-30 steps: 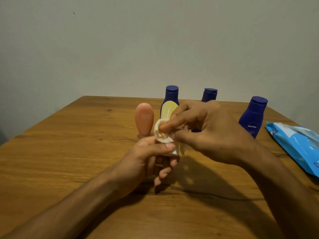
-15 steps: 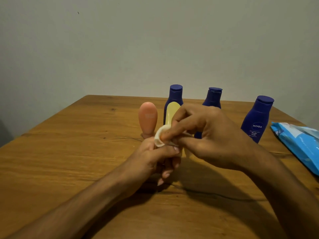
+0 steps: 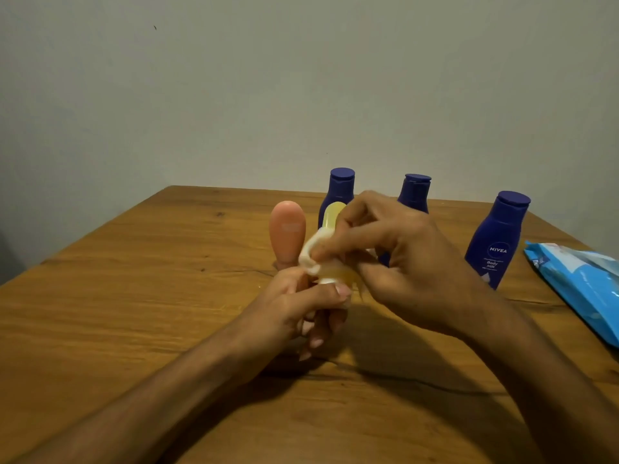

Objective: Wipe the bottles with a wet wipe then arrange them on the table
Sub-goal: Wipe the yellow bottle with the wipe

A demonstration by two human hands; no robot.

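My left hand (image 3: 294, 303) grips the lower end of a small yellow bottle (image 3: 335, 212) and holds it upright above the wooden table (image 3: 134, 296). My right hand (image 3: 402, 262) pinches a white wet wipe (image 3: 311, 252) against the bottle's side, hiding most of its middle. A small orange bottle (image 3: 287, 229) stands just left of it. Three dark blue lotion bottles stand behind: one at the back left (image 3: 341, 187), one in the middle (image 3: 415, 194) partly behind my right hand, and one on the right (image 3: 499, 236).
A blue pack of wet wipes (image 3: 582, 286) lies at the table's right edge. A plain wall rises behind the table's far edge. Bare wood stretches to the left and in front of my arms.
My right hand has shifted the wipe slightly along the yellow bottle. My left hand keeps its grip. The view has moved a little.
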